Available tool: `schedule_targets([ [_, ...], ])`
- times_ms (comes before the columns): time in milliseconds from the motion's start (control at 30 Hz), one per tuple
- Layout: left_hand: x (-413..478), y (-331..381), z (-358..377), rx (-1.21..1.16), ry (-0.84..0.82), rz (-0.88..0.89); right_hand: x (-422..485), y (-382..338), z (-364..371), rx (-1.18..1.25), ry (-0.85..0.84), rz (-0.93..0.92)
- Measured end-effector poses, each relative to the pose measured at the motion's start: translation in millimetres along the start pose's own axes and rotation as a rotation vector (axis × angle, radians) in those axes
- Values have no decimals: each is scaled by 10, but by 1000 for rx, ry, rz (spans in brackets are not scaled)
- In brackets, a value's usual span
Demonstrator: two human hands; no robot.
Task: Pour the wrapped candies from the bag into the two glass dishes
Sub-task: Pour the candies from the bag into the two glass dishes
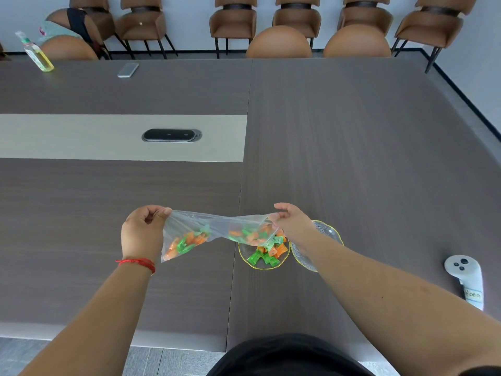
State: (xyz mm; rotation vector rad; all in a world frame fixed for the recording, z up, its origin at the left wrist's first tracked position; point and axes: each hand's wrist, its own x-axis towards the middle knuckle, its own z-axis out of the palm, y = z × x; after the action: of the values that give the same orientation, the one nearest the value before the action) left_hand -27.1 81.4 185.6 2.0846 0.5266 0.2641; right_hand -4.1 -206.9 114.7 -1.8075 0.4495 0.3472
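The left hand point(142, 232) pinches one corner of the clear plastic bag point(214, 232) between thumb and fingers, and the right hand point(291, 222) pinches the opposite end, by the open mouth — the bag hangs stretched between them, low in the centre of the frame, above the table point(352, 145). A red string bracelet point(137, 263) circles the left wrist. Inside the bag, orange and green wrapped candies point(189, 241) sit in two clumps, one sagging near the left hand, the other crowding the mouth at the right. Right under that mouth sits the near glass dish point(264, 253), gold-rimmed, already carrying a pile of green and orange candies. Just beside it to the right is the second glass dish point(324, 240), partly hidden by the right forearm; the part that shows looks bare. Further out — a white controller point(465, 275) lies at the lower right of the frame, a dark oval panel point(171, 135) is set into the table's pale strip at centre left, and a phone point(128, 70) and a bottle of yellowish liquid point(36, 54) rest at the upper left. Brown chairs point(296, 20) line the wall along the top.
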Motion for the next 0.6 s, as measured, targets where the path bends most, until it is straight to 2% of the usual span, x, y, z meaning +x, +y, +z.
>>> schedule_targets([
  [333, -260, -372, -222, -10, 66, -153, -102, -432, 159, -250, -109, -102],
  [600, -255, -241, -177, -76, 85, -122, -126, -535, -23, -275, -80, -112],
])
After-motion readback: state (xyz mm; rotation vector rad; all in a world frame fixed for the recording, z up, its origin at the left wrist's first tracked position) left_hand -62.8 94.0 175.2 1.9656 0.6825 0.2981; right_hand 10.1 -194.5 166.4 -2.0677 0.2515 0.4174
